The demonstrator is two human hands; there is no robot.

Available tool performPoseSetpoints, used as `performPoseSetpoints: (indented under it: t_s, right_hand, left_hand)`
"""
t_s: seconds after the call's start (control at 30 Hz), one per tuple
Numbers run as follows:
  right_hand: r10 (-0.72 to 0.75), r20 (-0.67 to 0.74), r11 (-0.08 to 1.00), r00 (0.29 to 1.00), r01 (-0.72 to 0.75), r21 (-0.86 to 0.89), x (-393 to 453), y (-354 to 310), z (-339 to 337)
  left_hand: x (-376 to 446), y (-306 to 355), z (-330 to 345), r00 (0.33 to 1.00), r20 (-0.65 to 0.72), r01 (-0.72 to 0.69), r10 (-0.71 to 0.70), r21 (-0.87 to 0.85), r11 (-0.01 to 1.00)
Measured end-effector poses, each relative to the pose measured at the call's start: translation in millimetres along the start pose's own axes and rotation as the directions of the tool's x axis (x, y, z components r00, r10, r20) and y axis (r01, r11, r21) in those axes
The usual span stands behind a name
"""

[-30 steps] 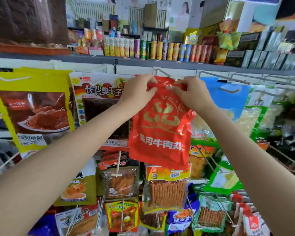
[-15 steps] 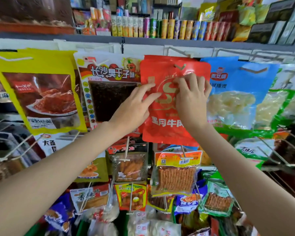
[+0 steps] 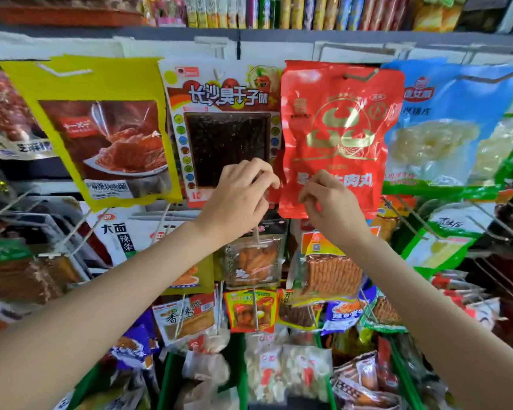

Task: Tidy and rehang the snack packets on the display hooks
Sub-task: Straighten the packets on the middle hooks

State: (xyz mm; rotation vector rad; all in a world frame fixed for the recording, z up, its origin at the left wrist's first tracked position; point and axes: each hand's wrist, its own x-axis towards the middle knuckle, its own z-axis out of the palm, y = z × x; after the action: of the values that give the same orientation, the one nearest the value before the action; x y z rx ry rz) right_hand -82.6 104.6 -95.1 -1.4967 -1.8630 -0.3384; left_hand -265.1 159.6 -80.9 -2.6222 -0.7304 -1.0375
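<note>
hands have dropped from the top of the red packet (image 3: 338, 137) to its bottom edge in the last second, and the packet now hangs flat from its hook between the black-window packet (image 3: 225, 143) and the blue packet (image 3: 450, 125), so i'd say that one's rehung and they're just smoothing it. left hand (image 3: 237, 199) is loosely curled beside the lower left corner, can't tell if it's pinching anything. right hand (image 3: 329, 199) has curled fingers on the bottom edge, grip unclear too. hook itself is mostly hidden behind the packet top, and the lower rows are a blurry jumble.
</note>
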Motion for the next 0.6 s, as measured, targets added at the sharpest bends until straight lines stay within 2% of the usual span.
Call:
performPoseSetpoints:
  t_s: [0.17, 0.33, 0.6]
  right_hand:
    - [-0.037, 0.106, 0.999, 0.994, 0.036, 0.012, -11, -41, 15]
    - [-0.058, 0.153, 0.997, 0.987, 0.049, 0.065, -7, -99, 46]
    - [-0.145, 0.375, 0.983, 0.915, 0.089, 0.163, 13, -189, 113]
  left_hand:
    - [-29, -16, -13, 0.998, 0.054, 0.037, -0.036, -0.023, 0.999]
    - [-96, -61, -46, 0.985, 0.113, 0.135, -0.133, -0.008, 0.991]
    - [-185, -128, -102, 0.946, 0.168, 0.262, -0.279, 0.117, 0.958]
